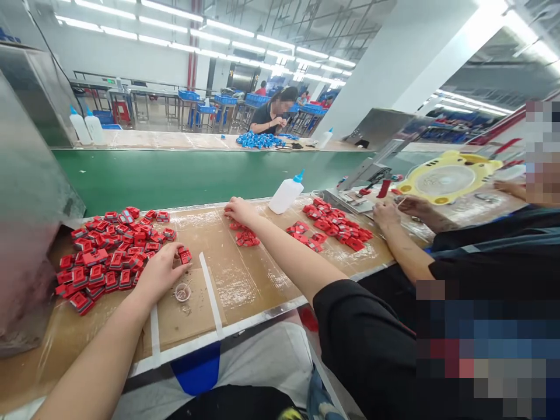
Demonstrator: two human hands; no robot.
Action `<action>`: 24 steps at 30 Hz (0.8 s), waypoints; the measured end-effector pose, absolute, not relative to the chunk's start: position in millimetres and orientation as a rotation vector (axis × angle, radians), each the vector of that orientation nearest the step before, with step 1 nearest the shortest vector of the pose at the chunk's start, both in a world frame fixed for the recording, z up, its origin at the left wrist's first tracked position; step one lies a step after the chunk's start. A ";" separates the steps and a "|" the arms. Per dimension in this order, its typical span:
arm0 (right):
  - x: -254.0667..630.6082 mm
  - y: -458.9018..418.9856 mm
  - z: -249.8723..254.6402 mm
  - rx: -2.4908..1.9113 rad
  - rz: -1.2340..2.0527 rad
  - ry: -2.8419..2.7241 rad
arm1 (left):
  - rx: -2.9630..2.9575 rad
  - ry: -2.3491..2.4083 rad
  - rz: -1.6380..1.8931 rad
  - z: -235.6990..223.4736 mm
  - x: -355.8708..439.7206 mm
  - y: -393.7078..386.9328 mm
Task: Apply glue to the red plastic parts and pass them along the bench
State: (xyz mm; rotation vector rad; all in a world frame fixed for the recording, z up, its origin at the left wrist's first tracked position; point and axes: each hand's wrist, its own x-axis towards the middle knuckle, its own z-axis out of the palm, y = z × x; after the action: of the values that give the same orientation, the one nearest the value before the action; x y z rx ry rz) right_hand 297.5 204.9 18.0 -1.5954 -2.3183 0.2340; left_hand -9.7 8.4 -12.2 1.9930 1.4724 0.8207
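My left hand [161, 272] is closed, with a small red plastic part [184, 255] between thumb and fingers. It is beside a large heap of similar red-and-grey parts [116, 256]. Just below that hand, a small round cup [182, 292] with a thin stick in it stands on a cardboard sheet [170, 326]. Farther along the bench, my right hand [241, 211] reaches over a small group of red parts [247, 237]. Its fingers are curled down, and red shows at the fingertips; the grip itself is partly hidden.
A white bottle with a blue tip [285, 195] stands right of my right hand. Beyond it lie more red parts [336, 224] and a metal press [371, 169]. A co-worker's hands [387, 214] work at right, near a yellow fan [450, 178]. A green conveyor belt [184, 178] runs behind.
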 end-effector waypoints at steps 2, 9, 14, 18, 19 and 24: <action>294.9 202.1 13.5 -1.509 0.292 -2.298 | 1.811 1.388 0.900 -12.0 -7.5 7.4; 241.9 144.3 -16.1 -1.078 0.751 -2.131 | 1.520 1.275 1.105 -26.4 0.5 13.7; 208.8 98.1 -26.9 -0.738 1.019 -1.826 | 1.348 1.108 1.035 -21.1 2.4 14.4; 207.3 79.9 -18.6 -0.638 0.843 -1.798 | 1.272 1.057 0.947 -16.4 2.0 15.7; 207.8 77.4 -16.3 -0.609 0.826 -1.825 | 1.265 1.058 0.921 -16.6 1.9 16.2; 208.9 73.7 -12.6 -0.588 0.880 -1.826 | 1.254 1.025 0.951 -16.1 2.2 17.2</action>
State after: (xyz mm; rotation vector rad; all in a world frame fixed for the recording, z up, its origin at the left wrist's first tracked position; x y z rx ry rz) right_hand 208.9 73.7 -12.6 -0.5882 -1.8264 0.8796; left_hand 2.2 17.2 -16.1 1.2535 1.0245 0.9513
